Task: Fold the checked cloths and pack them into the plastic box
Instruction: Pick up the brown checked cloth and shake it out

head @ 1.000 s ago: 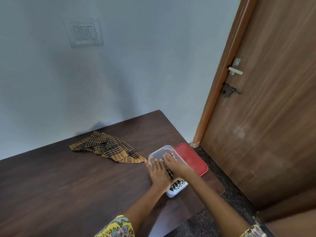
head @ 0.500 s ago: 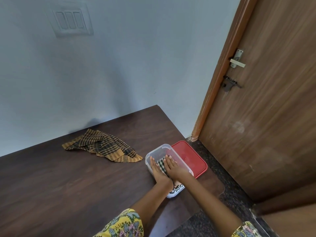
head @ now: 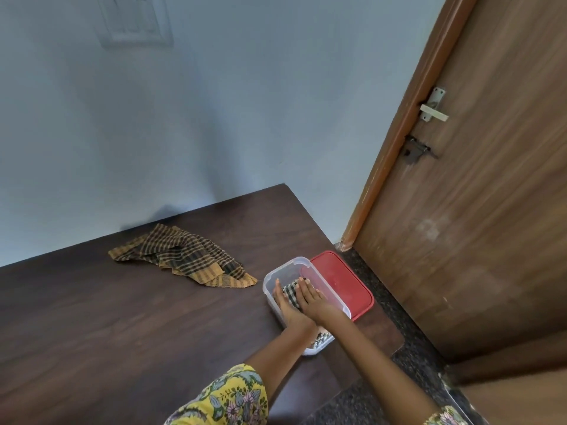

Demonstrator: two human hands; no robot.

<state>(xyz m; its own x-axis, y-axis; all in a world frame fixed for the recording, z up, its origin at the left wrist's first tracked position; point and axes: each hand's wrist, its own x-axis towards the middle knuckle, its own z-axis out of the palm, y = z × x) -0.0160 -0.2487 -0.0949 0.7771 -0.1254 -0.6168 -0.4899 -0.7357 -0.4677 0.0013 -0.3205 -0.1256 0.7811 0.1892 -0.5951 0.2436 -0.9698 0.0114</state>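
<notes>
Hands work inside the clear plastic box (head: 271, 276) at the right end of the dark table (head: 122, 317) in the head view. The left hand (head: 283, 303) and right hand (head: 310, 297) lie flat with straight fingers, pressing a black-and-white checked cloth (head: 291, 294) down into it. A red lid (head: 340, 280) lies just beside the box. A brown checked cloth (head: 181, 256) lies crumpled, well apart.

Brown-black checked cloth (head: 181, 259); black-white checked cloth (head: 291, 294); red lid (head: 343, 280).
</notes>
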